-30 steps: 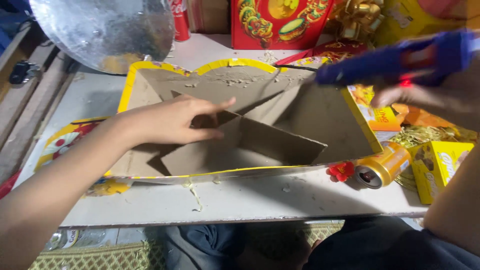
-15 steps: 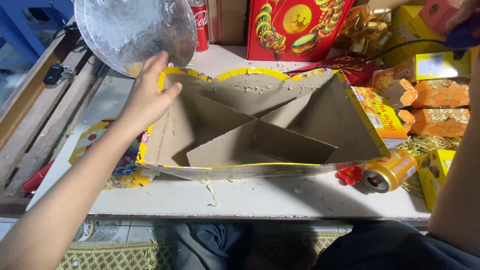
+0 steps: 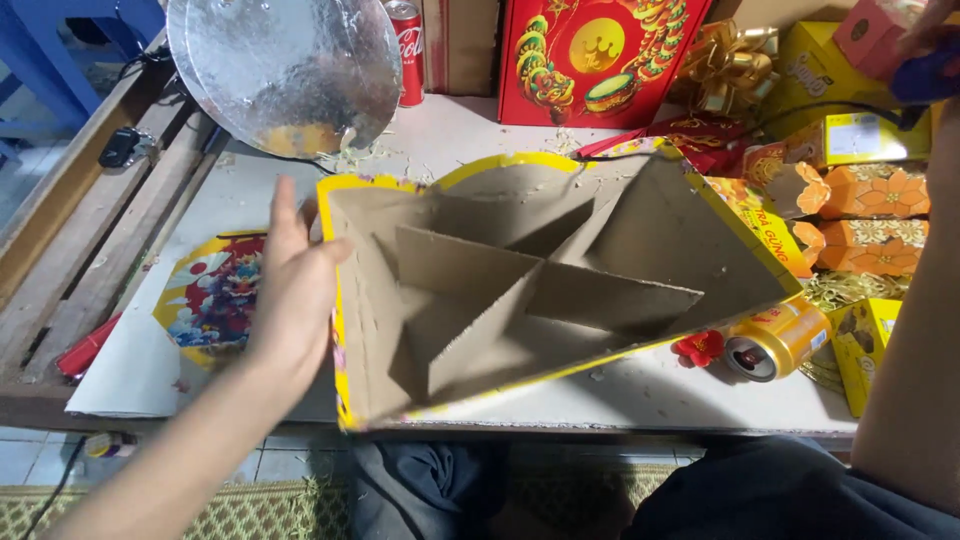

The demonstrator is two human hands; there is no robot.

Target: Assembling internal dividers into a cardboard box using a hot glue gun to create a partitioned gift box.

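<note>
Near the front edge of the tabletop (image 3: 640, 395) sits a large cardboard box (image 3: 550, 285), brown inside with a yellow rim, tipped up so its open side faces the camera; cardboard dividers (image 3: 520, 295) cross inside it and split it into compartments. Left hand (image 3: 295, 290) lies flat against the box's left wall, fingers (image 3: 285, 215) straight and pressed together, thumb hooked over the rim (palm side hidden). Right hand (image 3: 925, 45) is up at the back right corner, mostly cut off by the frame; it seems to grip something blue, but whether the fingers are curled or spread I cannot tell. Right forearm runs down the right side. A printed yellow sheet (image 3: 205, 300) lies under the left wrist at the left edge. A round silver board (image 3: 290, 70) leans at the back left, a red soda can (image 3: 405, 50) just beside it. A red decorated box (image 3: 590, 60) stands along the back edge. An orange can (image 3: 780, 340) lies on its side just beside the box's right corner, with a small red flower (image 3: 698, 347) touching it. Orange and yellow cartons (image 3: 870, 215) crowd the right edge.
</note>
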